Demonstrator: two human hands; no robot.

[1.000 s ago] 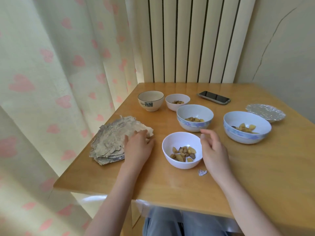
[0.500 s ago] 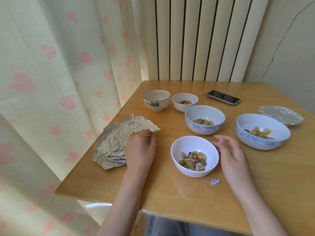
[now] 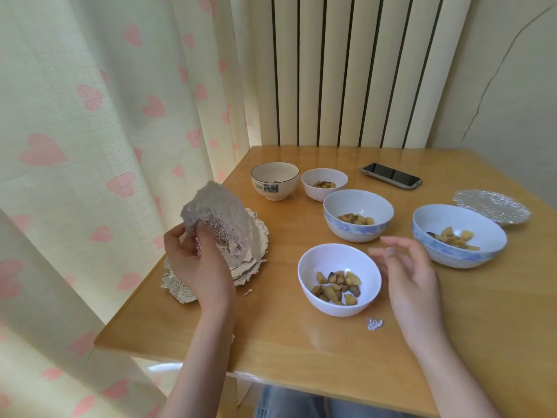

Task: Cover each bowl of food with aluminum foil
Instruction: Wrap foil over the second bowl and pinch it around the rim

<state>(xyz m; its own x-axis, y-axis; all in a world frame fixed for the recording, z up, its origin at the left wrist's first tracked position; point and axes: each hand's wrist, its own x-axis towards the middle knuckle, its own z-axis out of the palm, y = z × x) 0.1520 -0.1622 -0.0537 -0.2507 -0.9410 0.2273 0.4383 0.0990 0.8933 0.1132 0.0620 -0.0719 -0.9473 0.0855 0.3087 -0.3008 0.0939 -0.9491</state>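
Crinkled silver aluminium foil, one embossed sheet (image 3: 215,215), stood lifted and curled above the stack of foil sheets (image 3: 247,260) at the left edge of the light wooden table (image 3: 301,342). The left hand (image 3: 196,263) pinched that sheet at its lower left corner between thumb and fingers, with the sheet's far side tilted up towards the heart-patterned cream curtain (image 3: 90,131). A tiny foil fragment (image 3: 247,292) lay on the wood just right of the stack.

Far from the person, a cream bowl with a dark rim and a printed label (image 3: 275,181) sat beside a small white bowl of brown food pieces (image 3: 324,184). Nearer, a plain white bowl of chopped brown and yellow food (image 3: 339,279) rested uncovered in the middle of the table, between the two hands. A small crumpled foil scrap (image 3: 374,323) lay just near and right of it. Behind it stood a blue-patterned white bowl of similar food (image 3: 358,215), also uncovered.

The right hand (image 3: 413,273) hovered open and loosely curled, holding nothing, just right of the plain white bowl. Farther right, a larger blue-patterned bowl of food (image 3: 458,235) sat uncovered, and a round foil sheet (image 3: 491,206) lay flat just behind it. A black smartphone (image 3: 390,175) lay face up at the far side.
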